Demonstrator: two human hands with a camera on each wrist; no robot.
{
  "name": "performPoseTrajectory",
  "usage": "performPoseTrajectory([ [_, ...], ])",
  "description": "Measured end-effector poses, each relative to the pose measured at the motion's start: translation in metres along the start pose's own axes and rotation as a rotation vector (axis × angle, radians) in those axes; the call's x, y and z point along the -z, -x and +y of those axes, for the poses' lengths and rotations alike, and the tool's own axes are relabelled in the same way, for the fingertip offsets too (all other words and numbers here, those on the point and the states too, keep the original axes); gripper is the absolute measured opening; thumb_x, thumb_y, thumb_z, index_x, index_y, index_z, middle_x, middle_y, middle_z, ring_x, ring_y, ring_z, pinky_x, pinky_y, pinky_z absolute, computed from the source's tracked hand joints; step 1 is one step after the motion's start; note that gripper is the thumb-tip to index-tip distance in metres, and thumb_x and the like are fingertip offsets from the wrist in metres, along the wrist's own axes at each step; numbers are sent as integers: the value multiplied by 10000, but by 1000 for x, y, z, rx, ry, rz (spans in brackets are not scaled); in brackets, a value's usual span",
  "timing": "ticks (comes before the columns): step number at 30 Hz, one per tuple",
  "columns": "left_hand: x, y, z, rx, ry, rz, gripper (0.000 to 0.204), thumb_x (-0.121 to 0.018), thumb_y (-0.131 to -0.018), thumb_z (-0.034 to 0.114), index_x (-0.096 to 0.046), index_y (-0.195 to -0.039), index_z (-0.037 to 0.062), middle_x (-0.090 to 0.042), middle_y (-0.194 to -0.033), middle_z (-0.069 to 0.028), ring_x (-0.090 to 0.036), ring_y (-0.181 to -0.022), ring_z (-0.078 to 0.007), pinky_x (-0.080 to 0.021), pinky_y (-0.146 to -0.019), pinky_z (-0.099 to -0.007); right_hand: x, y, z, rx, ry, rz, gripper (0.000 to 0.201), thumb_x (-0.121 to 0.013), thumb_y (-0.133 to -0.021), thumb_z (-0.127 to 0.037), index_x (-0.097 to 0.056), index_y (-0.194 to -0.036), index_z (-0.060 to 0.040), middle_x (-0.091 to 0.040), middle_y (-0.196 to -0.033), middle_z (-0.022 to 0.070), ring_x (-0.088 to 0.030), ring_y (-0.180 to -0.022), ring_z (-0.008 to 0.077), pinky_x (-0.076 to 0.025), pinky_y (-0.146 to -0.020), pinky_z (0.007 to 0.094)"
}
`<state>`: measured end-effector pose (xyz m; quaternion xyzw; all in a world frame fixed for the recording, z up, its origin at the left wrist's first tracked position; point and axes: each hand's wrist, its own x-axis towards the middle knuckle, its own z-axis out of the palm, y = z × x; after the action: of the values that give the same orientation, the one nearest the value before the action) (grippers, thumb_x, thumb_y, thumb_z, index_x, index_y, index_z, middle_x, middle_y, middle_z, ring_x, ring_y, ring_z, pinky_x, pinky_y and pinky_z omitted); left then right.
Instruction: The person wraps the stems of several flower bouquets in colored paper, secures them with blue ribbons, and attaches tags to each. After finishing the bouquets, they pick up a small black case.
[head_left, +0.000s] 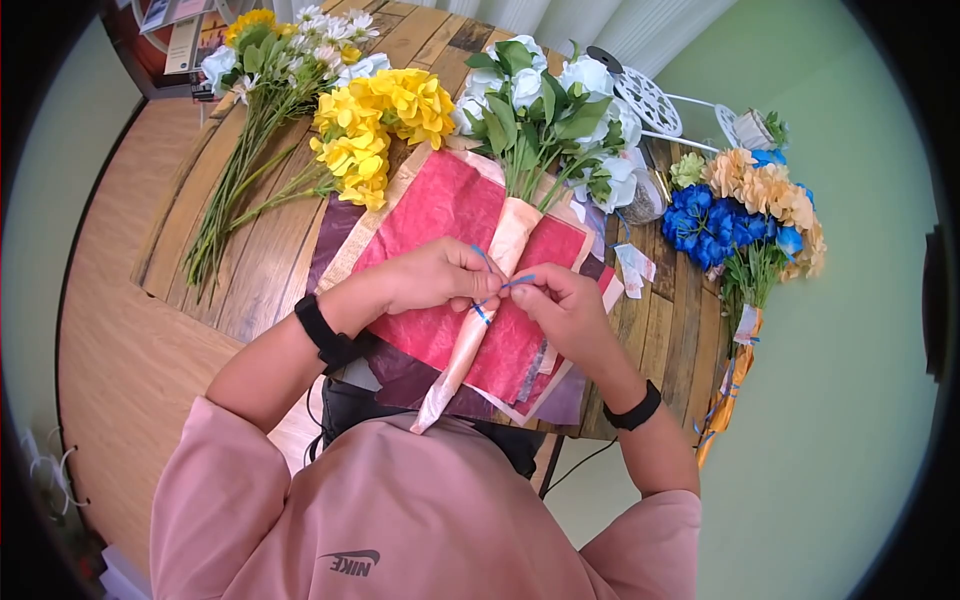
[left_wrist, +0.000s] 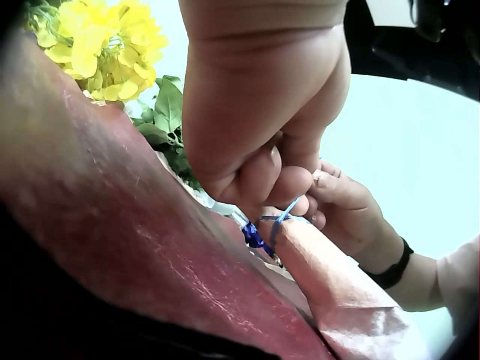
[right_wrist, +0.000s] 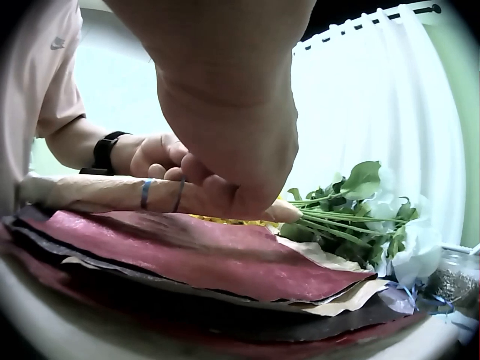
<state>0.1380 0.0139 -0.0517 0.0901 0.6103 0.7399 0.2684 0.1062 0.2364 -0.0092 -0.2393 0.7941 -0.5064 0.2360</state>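
A bouquet of white flowers (head_left: 525, 85) with green leaves lies across the table, its stems wrapped in peach paper (head_left: 462, 352). Around the wrapped stems runs a thin blue ribbon (head_left: 481, 315), crossing itself in the left wrist view. My left hand (head_left: 432, 277) pinches one end of this ribbon between thumb and fingers, just over the wrap. Close beside it, my right hand (head_left: 572, 315) pinches the other end, and the fingertips of both hands nearly meet. Under the wrap lies a stack of red paper sheets (head_left: 420, 225), with darker and peach sheets beneath.
Yellow flowers (head_left: 385, 120) and a bunch with a sunflower and daisies (head_left: 290, 60) lie on the left of the wooden table (head_left: 275, 280). At the right edge lies a blue and peach bouquet (head_left: 745, 215). A glass jar (right_wrist: 456, 277) and white spool (head_left: 650, 102) stand behind.
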Motion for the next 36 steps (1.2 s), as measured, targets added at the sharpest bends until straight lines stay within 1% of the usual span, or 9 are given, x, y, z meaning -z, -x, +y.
performPoseTrajectory([
  [9, 8, 2, -3, 62, 207, 25, 193, -668, -922, 207, -709, -998, 34, -706, -851, -44, -611, -662, -68, -468, -556, -196, -13, -8, 9, -112, -288, -152, 263, -647, -872, 5, -581, -1125, 31, -664, -947, 48, -605, -813, 65, -499, -738, 202],
  [14, 8, 7, -3, 111, 319, -2, 173, -694, -900, 187, -716, -977, 33, -707, -863, -50, -640, -697, -90, -519, -614, -217, -17, -14, 23, -104, -360, -174, 184, -654, -874, -11, -605, -1048, 19, -662, -917, 32, -601, -797, 61, -500, -724, 208],
  [20, 7, 3, -12, 47, 186, -11, 170, -704, -891, 158, -712, -985, 16, -711, -910, -47, -656, -758, -111, -541, -673, -249, -16, -19, 36, -78, -229, -158, 77, -640, -884, -50, -625, -943, -4, -659, -836, 13, -594, -770, 48, -470, -674, 207],
  [22, -3, 2, -10, -249, -171, 152, 151, -720, -850, 122, -707, -959, 19, -695, -855, -54, -658, -720, -167, -541, -658, -284, -16, -19, 35, -79, -269, -167, 73, -640, -880, -47, -625, -938, -6, -652, -829, 8, -587, -759, 45, -467, -663, 207],
  [23, -8, 3, -6, -247, -171, 151, 151, -720, -850, 122, -707, -959, 19, -695, -855, -54, -658, -720, -167, -541, -658, -284, -16, -19, 33, -80, -308, -176, 69, -641, -875, -43, -624, -932, -8, -645, -823, 4, -580, -748, 42, -463, -652, 208],
  [25, -16, 10, 5, -650, -1169, 364, 147, -726, -789, 108, -698, -915, 38, -638, -756, -69, -643, -686, -240, -531, -634, -336, -14, -18, 27, -109, -305, -187, 71, -638, -881, -60, -626, -930, -9, -642, -809, 4, -574, -725, 45, -458, -634, 209],
  [26, -20, 12, 3, -694, -1243, 405, 150, -713, -725, 101, -671, -863, 63, -556, -698, -78, -612, -665, -273, -509, -607, -369, -12, -18, 25, -136, -299, -199, 79, -635, -888, -78, -628, -927, -10, -638, -795, 5, -569, -702, 48, -452, -615, 210],
  [29, -23, 13, -1, -741, -1379, 492, 144, -705, -709, 105, -646, -837, 71, -534, -695, -55, -586, -631, -238, -476, -556, -363, -8, -21, 31, -177, -346, -226, 155, -617, -916, -171, -636, -920, -17, -623, -747, 10, -552, -642, 67, -436, -582, 209],
  [36, -22, 13, -1, -1022, -1505, 452, 162, -719, -691, 129, -636, -820, 76, -511, -700, -19, -517, -578, -182, -396, -507, -323, 3, -24, -7, -400, -279, -203, 284, -612, -917, -287, -654, -890, -8, -577, -678, 2, -488, -543, 74, -386, -507, 206],
])
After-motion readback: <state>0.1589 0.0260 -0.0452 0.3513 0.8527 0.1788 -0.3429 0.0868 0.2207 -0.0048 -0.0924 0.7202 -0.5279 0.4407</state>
